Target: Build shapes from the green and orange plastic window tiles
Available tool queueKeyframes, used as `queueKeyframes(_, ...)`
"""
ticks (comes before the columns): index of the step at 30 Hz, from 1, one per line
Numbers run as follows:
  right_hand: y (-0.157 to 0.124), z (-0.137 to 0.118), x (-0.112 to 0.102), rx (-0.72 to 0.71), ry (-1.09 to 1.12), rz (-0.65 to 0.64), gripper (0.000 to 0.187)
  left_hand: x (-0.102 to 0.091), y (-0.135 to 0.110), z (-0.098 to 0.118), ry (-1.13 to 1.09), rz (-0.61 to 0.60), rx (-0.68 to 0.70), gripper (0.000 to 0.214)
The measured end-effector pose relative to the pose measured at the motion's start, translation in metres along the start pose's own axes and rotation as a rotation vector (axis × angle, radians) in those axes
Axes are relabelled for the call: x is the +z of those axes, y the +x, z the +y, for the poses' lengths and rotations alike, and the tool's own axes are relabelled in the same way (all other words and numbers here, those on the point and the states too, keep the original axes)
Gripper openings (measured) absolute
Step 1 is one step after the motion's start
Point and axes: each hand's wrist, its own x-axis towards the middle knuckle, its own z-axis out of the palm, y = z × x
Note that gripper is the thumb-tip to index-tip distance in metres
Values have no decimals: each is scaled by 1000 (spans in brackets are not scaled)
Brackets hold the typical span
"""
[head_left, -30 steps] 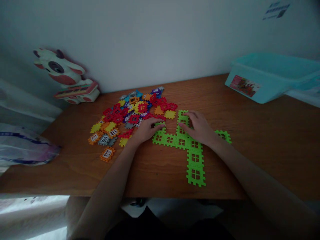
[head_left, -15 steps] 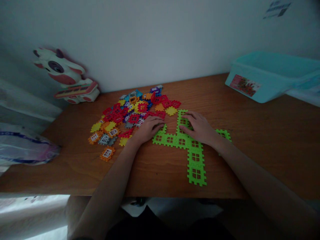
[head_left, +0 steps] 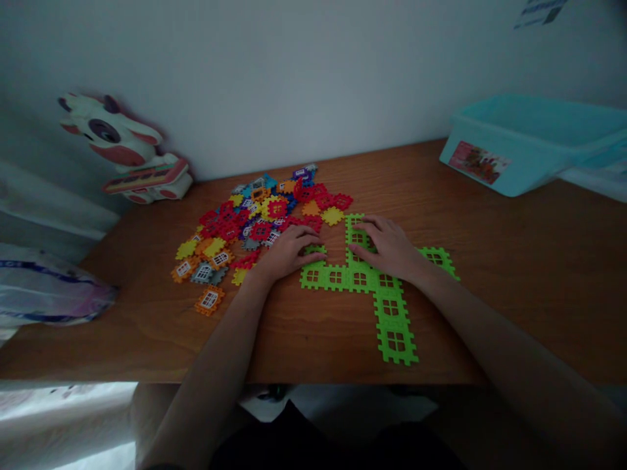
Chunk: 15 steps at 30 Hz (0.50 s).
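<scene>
Because the green panel (head_left: 348,277) lay beneath and between your left hand (head_left: 288,252) and right hand (head_left: 389,248), set apart, you could probably steady its far branches; whether either gripped couldn't be told. The tile heap (head_left: 259,232) beyond your left hand was presumably handy.

Both forearms (head_left: 230,346) bare; black clothing (head_left: 289,447) low in view, details lost in shadow.

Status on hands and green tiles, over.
Left hand, right hand: both at green tiles. Tiles lying flat on table. Coloured pile beside left hand.
</scene>
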Motion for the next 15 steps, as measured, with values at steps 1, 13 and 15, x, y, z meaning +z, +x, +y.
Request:
queueKeyframes(1,0,0,1,3,4,-2,52,0,1,1,4,-7,4,31)
queueKeyframes(13,-46,20,-80,225,68,7,47,1,5,21,-6,95,65,18)
queueKeyframes(15,-82,26,-97,319,-13,43,47,8,10,43,-41,141,93,20)
